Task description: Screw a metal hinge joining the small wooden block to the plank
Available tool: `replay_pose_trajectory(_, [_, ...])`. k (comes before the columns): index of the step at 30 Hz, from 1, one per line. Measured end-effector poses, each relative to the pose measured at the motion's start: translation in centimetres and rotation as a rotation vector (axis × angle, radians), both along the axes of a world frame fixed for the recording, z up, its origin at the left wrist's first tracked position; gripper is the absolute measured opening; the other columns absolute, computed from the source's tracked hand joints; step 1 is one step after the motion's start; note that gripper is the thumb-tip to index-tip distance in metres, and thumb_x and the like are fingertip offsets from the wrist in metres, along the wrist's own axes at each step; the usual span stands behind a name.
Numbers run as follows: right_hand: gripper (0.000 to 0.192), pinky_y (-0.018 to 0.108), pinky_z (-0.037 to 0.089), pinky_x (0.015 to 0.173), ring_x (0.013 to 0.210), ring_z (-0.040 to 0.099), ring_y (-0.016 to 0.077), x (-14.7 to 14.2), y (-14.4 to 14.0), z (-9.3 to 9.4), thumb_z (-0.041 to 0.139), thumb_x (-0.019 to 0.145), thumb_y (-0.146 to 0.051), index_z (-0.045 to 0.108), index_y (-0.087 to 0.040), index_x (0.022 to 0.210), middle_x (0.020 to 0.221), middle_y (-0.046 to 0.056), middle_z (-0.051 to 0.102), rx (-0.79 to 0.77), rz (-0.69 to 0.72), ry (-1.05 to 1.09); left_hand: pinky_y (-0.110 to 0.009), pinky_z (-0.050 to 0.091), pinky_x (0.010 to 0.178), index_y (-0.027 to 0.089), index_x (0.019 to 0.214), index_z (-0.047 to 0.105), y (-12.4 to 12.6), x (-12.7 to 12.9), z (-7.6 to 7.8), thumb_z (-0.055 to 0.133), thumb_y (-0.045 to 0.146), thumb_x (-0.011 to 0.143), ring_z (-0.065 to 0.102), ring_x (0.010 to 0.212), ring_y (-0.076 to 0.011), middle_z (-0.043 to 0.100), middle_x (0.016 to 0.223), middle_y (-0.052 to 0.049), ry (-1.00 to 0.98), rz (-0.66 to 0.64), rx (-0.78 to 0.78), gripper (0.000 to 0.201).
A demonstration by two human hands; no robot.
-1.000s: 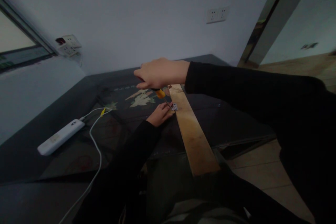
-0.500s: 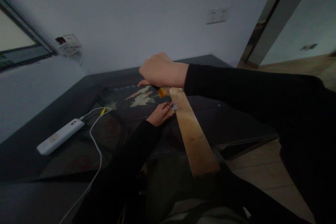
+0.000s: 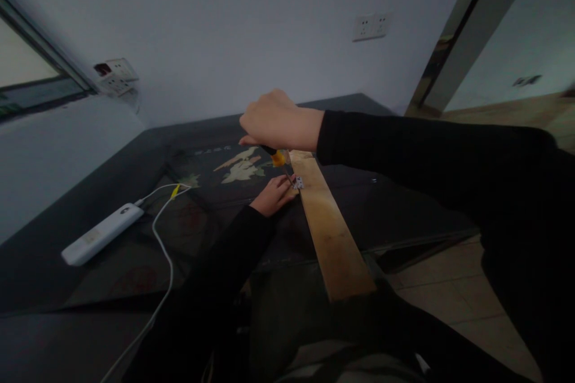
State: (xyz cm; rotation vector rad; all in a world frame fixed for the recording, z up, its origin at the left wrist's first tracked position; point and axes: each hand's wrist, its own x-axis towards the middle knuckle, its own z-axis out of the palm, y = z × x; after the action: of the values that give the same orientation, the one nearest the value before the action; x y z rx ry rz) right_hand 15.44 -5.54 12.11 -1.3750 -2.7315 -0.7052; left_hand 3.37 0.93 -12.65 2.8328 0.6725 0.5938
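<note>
Screwdriver [image 3: 277,157] tip on hinge [image 3: 299,182]

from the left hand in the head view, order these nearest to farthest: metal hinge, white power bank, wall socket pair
1. metal hinge: at the left hand fingertips, on the wooden plank.
2. white power bank: far off to the left on the table.
3. wall socket pair: high on the back wall.

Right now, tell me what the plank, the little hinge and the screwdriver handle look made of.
Plank: likely bare wood, matt tan with uneven darker patches.
Hinge: seemingly metal, small, pale and silvery against the plank.
Screwdriver handle: probably plastic, smooth orange with a black part inside the right hand; too small to tell for sure.
</note>
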Motion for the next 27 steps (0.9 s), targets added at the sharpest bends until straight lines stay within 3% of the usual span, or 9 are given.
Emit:
replay_pose_trajectory(3, [0.047,0.038,0.044,0.079,0.099,0.061,0.0287,0.2,-0.3,0.3,0.046,0.090,-0.045,0.063,-0.008,0.112,0.103,0.017,0.066,-0.055,-0.042,0.035,-0.049,0.034,0.107,0.018,0.145,0.030,0.0,0.0,0.0,0.039,0.041,0.094,0.037,0.129,-0.0287,0.040,0.139,-0.016,-0.001,-0.007,0.005,0.057])
replay_pose_trajectory(7, [0.037,0.033,0.041,0.078,0.096,0.060,0.0223,0.3,-0.8,1.6,0.049,0.089,-0.030,0.062,-0.008,0.116,0.105,0.013,0.066,-0.246,0.007,-0.029,-0.048,0.034,0.108,0.018,0.144,0.030,-0.1,-0.1,-0.1,0.040,0.040,0.093,0.037,0.129,-0.0282,0.041,0.139,-0.016,-0.003,-0.005,-0.004,0.057])
replay_pose_trajectory(9, [0.036,0.033,0.040,0.080,0.098,0.059,0.0219,0.4,-0.8,1.9,0.049,0.088,-0.027,0.062,-0.009,0.116,0.106,0.012,0.066,-0.260,0.035,-0.042,-0.048,0.034,0.108,0.017,0.144,0.031,-0.1,-0.1,-0.1,0.041,0.040,0.093,0.037,0.129,-0.0285,0.041,0.139,-0.017,-0.006,-0.002,-0.009,0.057])
replay_pose_trajectory(15, [0.039,0.037,0.043,0.078,0.099,0.062,0.0286,0.3,-0.4,0.1,0.048,0.090,-0.039,0.068,-0.009,0.106,0.099,0.017,0.068,0.055,-0.011,0.053,-0.048,0.034,0.107,0.017,0.143,0.033,0.1,0.0,0.0,0.041,0.041,0.093,0.039,0.128,-0.0293,0.043,0.136,-0.017,-0.002,-0.001,0.003,0.057])
replay_pose_trajectory(18, [0.052,0.036,0.043,0.078,0.098,0.062,0.0284,0.1,-0.2,-0.3,0.041,0.091,-0.050,0.069,-0.007,0.105,0.098,0.019,0.068,0.075,-0.014,0.099,-0.048,0.034,0.108,0.017,0.144,0.033,0.0,0.1,0.0,0.041,0.042,0.093,0.040,0.127,-0.0294,0.043,0.135,-0.017,-0.004,0.007,0.006,0.057])
replay_pose_trajectory(21, [0.051,0.034,0.042,0.079,0.099,0.061,0.0265,0.0,-0.3,0.4,0.045,0.089,-0.049,0.066,-0.008,0.109,0.098,0.016,0.068,-0.069,-0.015,0.067,-0.048,0.033,0.108,0.016,0.144,0.031,-0.1,0.0,0.0,0.040,0.042,0.093,0.039,0.128,-0.0295,0.042,0.136,-0.017,-0.008,0.004,-0.002,0.058])
replay_pose_trajectory(25, [0.038,0.033,0.040,0.081,0.099,0.059,0.0231,0.0,-0.8,2.2,0.052,0.086,-0.034,0.064,-0.009,0.113,0.097,0.009,0.067,-0.337,0.040,-0.064,-0.050,0.034,0.108,0.017,0.145,0.029,-0.1,-0.2,0.1,0.040,0.041,0.093,0.038,0.128,-0.0294,0.042,0.138,-0.017,-0.005,-0.012,-0.009,0.058])
replay_pose_trajectory(27, [0.036,0.032,0.039,0.082,0.100,0.058,0.0223,-0.1,-1.0,2.5,0.054,0.085,-0.029,0.063,-0.010,0.114,0.099,0.008,0.067,-0.376,0.084,-0.085,-0.050,0.033,0.108,0.019,0.146,0.028,-0.2,-0.2,0.2,0.039,0.042,0.093,0.038,0.129,-0.0293,0.042,0.137,-0.016,-0.002,-0.011,-0.013,0.058])
